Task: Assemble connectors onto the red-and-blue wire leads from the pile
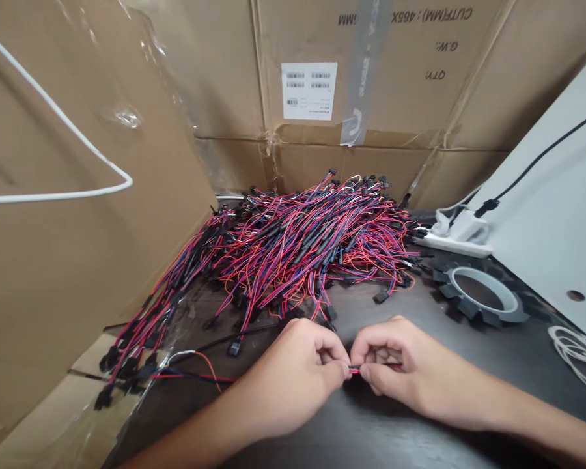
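Note:
My left hand (300,365) and my right hand (395,361) meet at the front of a dark table (371,430). Both are closed in a pinch on a short red wire piece (354,370) held between their fingertips. Loose red, blue and black wires (195,374) trail off to the left from my left hand. Just behind the hands lies a big heap of red, blue and black wire leads (303,241) with black connectors. A bundled row of the same leads (141,339) runs down the left side.
Cardboard boxes (351,85) wall in the back and the left. A tape roll on a black toothed holder (483,296) sits at the right. Behind it lies a white power strip (459,238) with a black cable. White cord loops (579,348) lie far right.

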`<act>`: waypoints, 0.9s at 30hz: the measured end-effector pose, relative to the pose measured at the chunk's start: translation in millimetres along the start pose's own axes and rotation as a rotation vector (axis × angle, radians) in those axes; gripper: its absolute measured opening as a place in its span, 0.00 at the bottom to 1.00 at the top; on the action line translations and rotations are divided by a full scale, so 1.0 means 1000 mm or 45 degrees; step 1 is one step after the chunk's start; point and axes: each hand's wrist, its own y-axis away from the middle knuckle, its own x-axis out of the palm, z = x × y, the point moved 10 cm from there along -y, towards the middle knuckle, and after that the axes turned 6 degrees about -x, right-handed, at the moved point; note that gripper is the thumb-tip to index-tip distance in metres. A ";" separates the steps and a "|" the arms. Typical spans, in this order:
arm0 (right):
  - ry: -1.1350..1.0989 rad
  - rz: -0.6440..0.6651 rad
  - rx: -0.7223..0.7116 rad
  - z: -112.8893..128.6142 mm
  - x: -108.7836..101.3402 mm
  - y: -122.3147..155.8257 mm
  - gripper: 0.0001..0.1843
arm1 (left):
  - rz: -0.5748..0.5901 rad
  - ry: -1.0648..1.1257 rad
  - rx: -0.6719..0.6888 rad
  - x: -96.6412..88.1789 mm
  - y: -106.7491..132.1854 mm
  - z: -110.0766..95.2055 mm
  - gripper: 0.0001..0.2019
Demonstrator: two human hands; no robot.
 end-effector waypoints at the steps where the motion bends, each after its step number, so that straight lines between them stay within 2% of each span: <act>1: 0.042 -0.022 -0.023 0.002 -0.002 0.000 0.06 | 0.011 0.048 -0.011 0.000 0.000 0.001 0.07; 6: 0.257 -0.150 -0.120 0.009 -0.011 0.004 0.03 | 0.033 0.192 -0.032 -0.003 0.001 0.002 0.05; 9: 0.302 -0.150 -0.195 0.012 -0.009 0.006 0.03 | 0.053 0.225 -0.032 -0.002 0.002 0.001 0.04; 16: 0.388 -0.157 -0.380 0.026 -0.010 0.009 0.09 | 0.069 0.206 -0.042 -0.004 0.002 -0.002 0.05; 22: 0.482 -0.119 -0.506 0.037 -0.006 0.010 0.12 | 0.062 0.152 -0.026 -0.003 0.000 0.004 0.05; 27: 0.510 -0.104 -0.527 0.040 -0.006 0.009 0.12 | 0.057 0.161 0.000 -0.001 -0.002 0.007 0.05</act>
